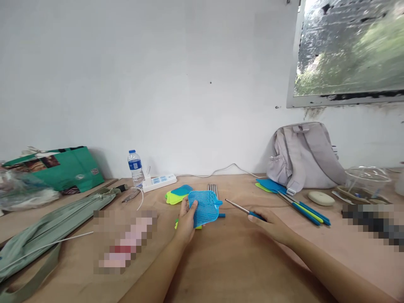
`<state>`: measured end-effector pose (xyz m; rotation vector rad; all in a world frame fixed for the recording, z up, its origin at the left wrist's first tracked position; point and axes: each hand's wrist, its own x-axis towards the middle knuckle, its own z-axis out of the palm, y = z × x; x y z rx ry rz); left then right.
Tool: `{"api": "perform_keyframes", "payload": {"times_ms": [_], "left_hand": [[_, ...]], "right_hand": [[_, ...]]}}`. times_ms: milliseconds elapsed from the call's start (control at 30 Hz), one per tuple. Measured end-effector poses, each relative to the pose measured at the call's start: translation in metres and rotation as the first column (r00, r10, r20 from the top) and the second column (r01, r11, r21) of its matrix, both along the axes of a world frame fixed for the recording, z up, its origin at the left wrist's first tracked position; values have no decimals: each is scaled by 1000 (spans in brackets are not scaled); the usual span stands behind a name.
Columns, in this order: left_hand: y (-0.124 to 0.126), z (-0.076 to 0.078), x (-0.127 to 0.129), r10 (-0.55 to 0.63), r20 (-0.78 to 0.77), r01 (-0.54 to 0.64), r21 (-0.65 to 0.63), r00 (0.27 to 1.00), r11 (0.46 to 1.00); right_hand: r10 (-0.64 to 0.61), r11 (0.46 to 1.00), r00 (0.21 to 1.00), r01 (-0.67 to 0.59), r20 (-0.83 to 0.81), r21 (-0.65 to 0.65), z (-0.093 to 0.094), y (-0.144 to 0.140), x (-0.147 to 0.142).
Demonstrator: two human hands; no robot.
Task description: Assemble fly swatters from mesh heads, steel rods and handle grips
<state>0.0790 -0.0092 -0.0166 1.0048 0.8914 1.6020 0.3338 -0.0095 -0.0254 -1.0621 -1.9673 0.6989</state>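
The left hand (186, 221) is gripping a blue mesh swatter head (204, 207), thumb hooked over its near-left edge, holding it tilted up just above the wooden table (227, 261). The right hand (271, 225) is curling shut around a blue-gripped metal rod (244, 209), and the rod's bare silver end is pointing at the swatter head, just to the right of it and not touching. Behind the swatter head, a bundle of metal rods (213, 189) is lying flat, and to its left a small stack of green and blue heads (177, 194) is sitting. Further left of the swatter head a water bottle (135, 168) is standing beside a white power strip (159, 182). Well to the right of the swatter head, finished swatters (296, 202) are lying in front of a grey backpack (304, 155).
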Motion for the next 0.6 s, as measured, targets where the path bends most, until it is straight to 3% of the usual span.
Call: {"api": "perform_keyframes", "payload": {"times_ms": [200,433,600], "left_hand": [[-2,3,-2,-8,-6,8,-20,1000,1000],[-1,1,-3,-19,-32,18,-32,999,999],[1,-2,-4,2,-32,-2,-12,999,1000]], "right_hand": [[-62,998,997,61,37,11,-3,1,-4],[49,999,996,-48,71,-26,-5,2,-5],[6,999,994,-11,107,41,-4,2,-2]]}}
